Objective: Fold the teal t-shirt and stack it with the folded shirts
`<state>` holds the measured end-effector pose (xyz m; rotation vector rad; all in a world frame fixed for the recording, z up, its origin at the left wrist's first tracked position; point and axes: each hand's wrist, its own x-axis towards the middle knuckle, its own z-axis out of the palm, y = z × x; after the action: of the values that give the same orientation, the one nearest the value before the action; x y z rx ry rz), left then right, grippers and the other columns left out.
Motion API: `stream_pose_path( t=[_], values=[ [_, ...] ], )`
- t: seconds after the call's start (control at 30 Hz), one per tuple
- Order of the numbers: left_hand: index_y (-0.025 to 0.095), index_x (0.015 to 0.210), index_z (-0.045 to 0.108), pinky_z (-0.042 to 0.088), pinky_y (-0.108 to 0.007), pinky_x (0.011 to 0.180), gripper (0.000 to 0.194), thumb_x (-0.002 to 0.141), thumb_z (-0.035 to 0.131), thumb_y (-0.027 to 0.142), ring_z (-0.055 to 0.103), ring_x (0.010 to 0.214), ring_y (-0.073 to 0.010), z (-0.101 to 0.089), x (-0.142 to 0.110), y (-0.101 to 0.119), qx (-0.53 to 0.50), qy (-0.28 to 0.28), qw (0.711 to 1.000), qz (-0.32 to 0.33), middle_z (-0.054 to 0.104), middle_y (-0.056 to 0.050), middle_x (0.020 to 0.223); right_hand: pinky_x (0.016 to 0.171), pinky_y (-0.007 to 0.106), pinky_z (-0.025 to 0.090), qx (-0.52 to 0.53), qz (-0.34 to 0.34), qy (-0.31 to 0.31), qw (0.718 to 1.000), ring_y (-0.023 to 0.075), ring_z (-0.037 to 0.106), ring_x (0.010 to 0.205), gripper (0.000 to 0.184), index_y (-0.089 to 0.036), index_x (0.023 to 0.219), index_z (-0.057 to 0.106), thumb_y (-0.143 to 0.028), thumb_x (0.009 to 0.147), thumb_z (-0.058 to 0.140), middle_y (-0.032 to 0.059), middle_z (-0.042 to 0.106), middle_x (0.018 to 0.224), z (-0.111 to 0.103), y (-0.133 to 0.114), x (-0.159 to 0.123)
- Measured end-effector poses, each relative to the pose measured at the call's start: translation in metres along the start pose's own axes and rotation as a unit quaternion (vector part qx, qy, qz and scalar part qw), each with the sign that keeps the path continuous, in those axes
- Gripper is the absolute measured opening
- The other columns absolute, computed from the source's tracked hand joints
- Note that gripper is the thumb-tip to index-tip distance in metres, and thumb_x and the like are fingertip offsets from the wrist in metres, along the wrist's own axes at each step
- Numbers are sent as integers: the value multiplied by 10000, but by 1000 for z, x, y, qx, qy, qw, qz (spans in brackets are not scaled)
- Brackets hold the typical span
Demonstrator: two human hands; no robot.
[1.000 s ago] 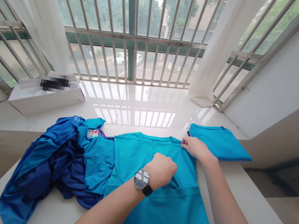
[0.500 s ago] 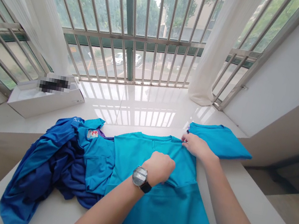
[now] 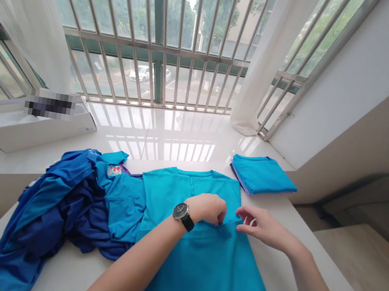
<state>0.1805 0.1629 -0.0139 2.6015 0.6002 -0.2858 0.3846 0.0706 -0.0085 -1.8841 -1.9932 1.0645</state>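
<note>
A turquoise T-shirt (image 3: 204, 262) lies spread in front of me, its neckline toward the window and white lettering near its lower end. My left hand (image 3: 208, 209), with a round watch at the wrist, is closed over the middle of the shirt and pinches a bit of its cloth. At the shirt's right edge is my right hand (image 3: 259, 226), thumb and fingers parted, with no cloth visibly gripped. Beyond it, a stack of folded shirts (image 3: 263, 175) has a turquoise one on top.
A rumpled heap of blue and turquoise clothes (image 3: 73, 214) touches the shirt's left side. On the white sill (image 3: 166, 135) stands a white box (image 3: 40, 123) at left, with a blurred dark item on it. Curtains (image 3: 265, 62) hang before the barred window.
My right hand has come down from the shirt's shoulder near the folded stack to its side edge, and its fingers have parted. White lettering now shows on the shirt. The view has shifted right.
</note>
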Motion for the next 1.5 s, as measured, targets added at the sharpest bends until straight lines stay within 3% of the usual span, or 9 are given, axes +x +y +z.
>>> stream_pose_path(
  t=[0.17, 0.4, 0.6, 0.77, 0.93, 1.13, 1.23, 1.33, 1.5],
  values=[
    [233, 946, 762, 482, -223, 592, 197, 751, 737, 238, 690, 793, -189, 1, 1, -1, -8, 4, 1000, 5, 757, -42, 960, 737, 327, 479, -19, -47, 35, 998, 201, 590, 805, 239, -214, 888, 646, -440, 892, 570, 46, 673, 908, 12, -20, -32],
    [209, 935, 753, 473, -241, 584, 183, 772, 676, 238, 693, 800, -208, 1, -1, 4, -7, 30, 999, 17, 753, -60, 948, 865, 325, 463, 50, -52, -32, 997, 204, 590, 941, 230, -252, 983, 624, -450, 954, 510, 40, 665, 1021, 12, -55, -95],
    [235, 1012, 739, 493, -230, 621, 262, 774, 636, 202, 690, 848, -192, 4, 1, 5, -31, -9, 998, 45, 746, -43, 1020, 659, 281, 456, 72, -17, 87, 993, 172, 547, 743, 321, -230, 918, 563, -541, 928, 486, 2, 610, 829, 22, -19, -54],
    [215, 932, 738, 483, -224, 582, 214, 740, 643, 216, 674, 725, -170, 7, 2, 3, -37, -19, 999, -4, 755, -33, 894, 701, 322, 499, 138, 24, 123, 983, 209, 618, 774, 400, -208, 952, 558, -593, 847, 552, 22, 648, 812, 46, 19, -19],
    [176, 827, 718, 471, -210, 578, 211, 859, 522, 247, 644, 629, -136, -10, -11, 1, -54, -23, 998, -16, 727, -13, 730, 692, 341, 519, 112, 54, 186, 975, 228, 645, 751, 452, -193, 916, 597, -622, 776, 597, 48, 673, 796, 58, 32, -12],
    [196, 998, 703, 497, -267, 705, 239, 914, 506, 302, 667, 844, -204, -39, -73, -11, 28, 152, 984, -85, 727, -64, 959, 617, 320, 508, 3, 51, 236, 970, 198, 626, 615, 446, -209, 891, 616, -642, 807, 546, 26, 666, 727, 65, 43, -14],
    [177, 979, 679, 494, -282, 728, 217, 938, 488, 271, 665, 856, -218, -36, -125, -6, 81, 210, 965, -136, 706, -74, 910, 652, 366, 539, -49, 27, 312, 949, 229, 649, 687, 466, -201, 1034, 601, -611, 821, 540, 88, 685, 916, 71, 45, -18],
    [178, 972, 659, 493, -285, 760, 228, 978, 449, 268, 651, 893, -210, -13, -172, 10, 103, 231, 955, -153, 686, -68, 930, 827, 440, 548, -99, -77, 373, 919, 292, 647, 972, 405, -215, 1097, 607, -545, 891, 495, 137, 647, 1127, 78, 41, -22],
    [208, 1129, 639, 440, -335, 1011, 244, 988, 489, 339, 561, 1183, -226, 53, -203, 31, 84, 250, 956, -126, 646, -71, 1217, 1051, 488, 474, -135, -211, 320, 914, 308, 551, 1253, 341, -264, 1094, 663, -501, 935, 476, 102, 599, 1331, 95, 37, -23]
  ],
)
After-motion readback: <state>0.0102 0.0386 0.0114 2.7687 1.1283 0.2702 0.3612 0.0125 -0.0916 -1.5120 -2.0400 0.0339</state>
